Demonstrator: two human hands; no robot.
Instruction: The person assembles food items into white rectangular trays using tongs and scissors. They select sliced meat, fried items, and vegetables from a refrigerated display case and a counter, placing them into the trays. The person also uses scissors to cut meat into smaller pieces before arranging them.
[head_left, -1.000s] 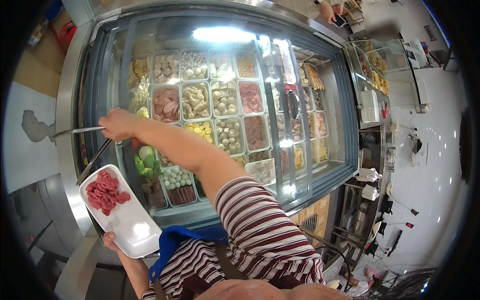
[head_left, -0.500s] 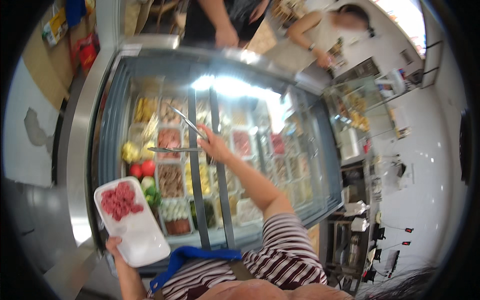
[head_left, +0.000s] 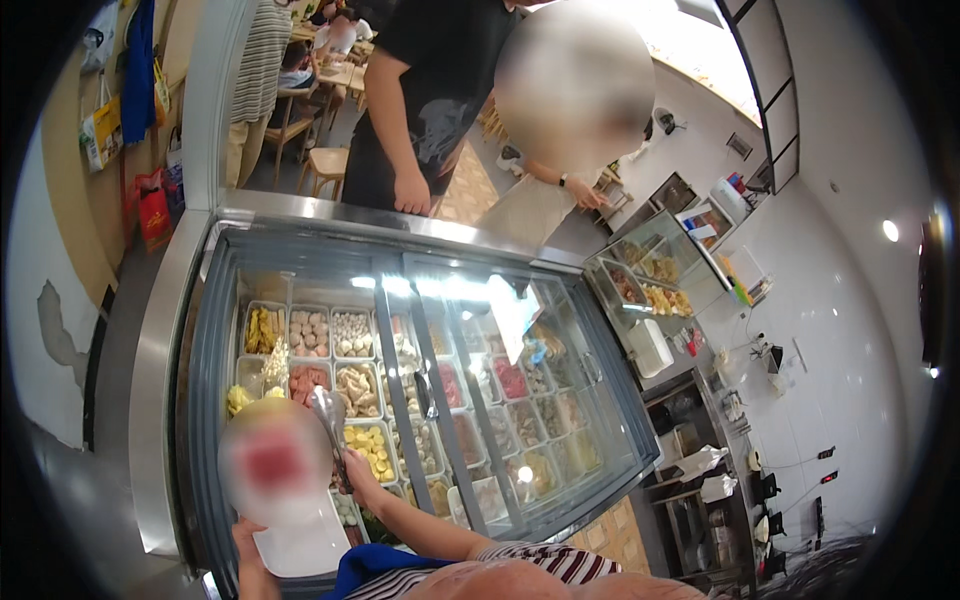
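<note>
My left hand (head_left: 247, 540) grips the edge of a white rectangular tray (head_left: 300, 552) at the lower left. Red meat (head_left: 272, 462) lies on the tray's far part, where the picture is blurred. In my right hand (head_left: 358, 476) is a pair of metal tongs (head_left: 328, 408), beside the tray's right edge. The arms of the tongs look close together; whether anything is between their tips cannot be made out. Under both hands is a glass-topped display case (head_left: 480, 520) holding plastic tubs of food, including yellow slices (head_left: 370, 450), pinkish meat (head_left: 307, 382) and pale balls (head_left: 353, 333).
The case's metal rim (head_left: 340, 215) runs along the far side, and sliding-lid frames cross its middle. Beyond it stand a person in black (head_left: 430, 110) and another with a wristband (head_left: 540, 200). A glass food cabinet (head_left: 655, 275) and metal shelving (head_left: 690, 470) are at right.
My right hand has drawn the tongs back from over the middle tubs to beside the tray, and their arms have come closer together. The view has tilted up, showing more of the room.
</note>
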